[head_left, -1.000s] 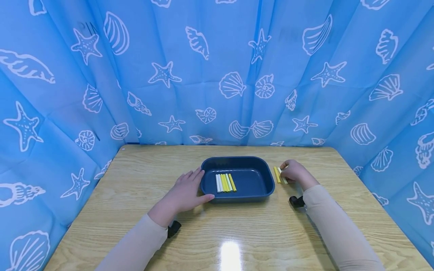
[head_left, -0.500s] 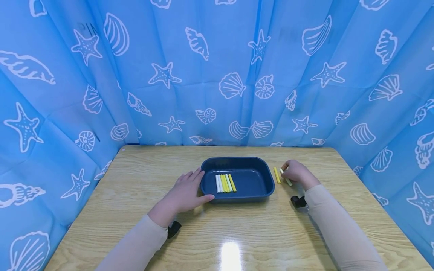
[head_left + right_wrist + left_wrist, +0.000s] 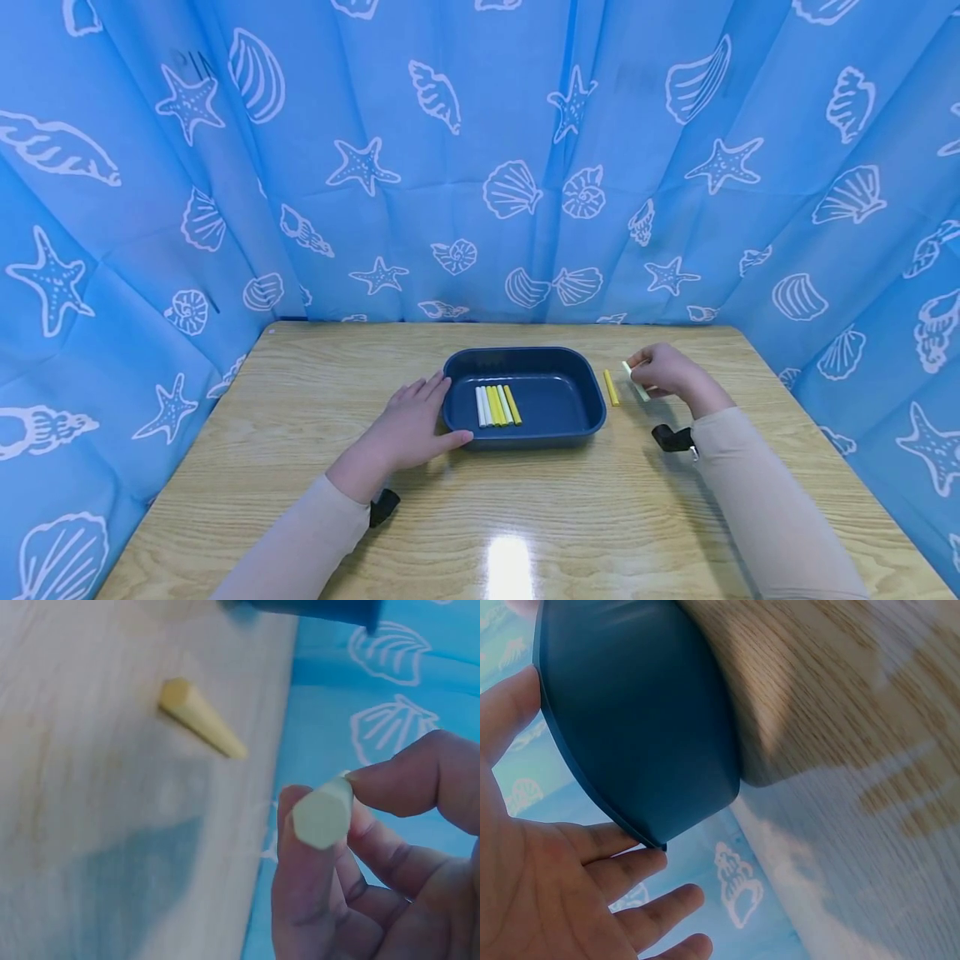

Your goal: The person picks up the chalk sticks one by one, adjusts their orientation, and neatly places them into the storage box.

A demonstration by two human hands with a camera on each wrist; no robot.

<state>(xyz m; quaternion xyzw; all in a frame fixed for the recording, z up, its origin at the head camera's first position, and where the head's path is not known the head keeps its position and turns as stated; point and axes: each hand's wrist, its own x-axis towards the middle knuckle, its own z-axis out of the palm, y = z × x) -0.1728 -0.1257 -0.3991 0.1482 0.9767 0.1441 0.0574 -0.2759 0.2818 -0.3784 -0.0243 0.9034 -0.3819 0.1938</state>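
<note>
A dark blue tray (image 3: 558, 408) holds several white and yellow chalk sticks (image 3: 498, 406) side by side in its left half. My left hand (image 3: 412, 421) rests at the tray's left end with fingers spread, thumb and fingertips touching the rim, as the left wrist view also shows at the tray wall (image 3: 637, 720). Right of the tray, my right hand (image 3: 671, 375) pinches a pale chalk stick (image 3: 322, 816) between thumb and fingers, held above the table. One yellow chalk stick (image 3: 611, 388) lies on the table between the tray and this hand.
The wooden table (image 3: 480, 500) reaches back to a blue curtain (image 3: 480, 167) with white shell and starfish prints, which also hangs along both sides. A black wrist mount (image 3: 672, 437) shows under the right sleeve, and another (image 3: 384, 508) under the left.
My right hand has lifted the pale chalk stick from beside the yellow one and moved slightly right with it. The left hand, the tray and the chalk in it have stayed put.
</note>
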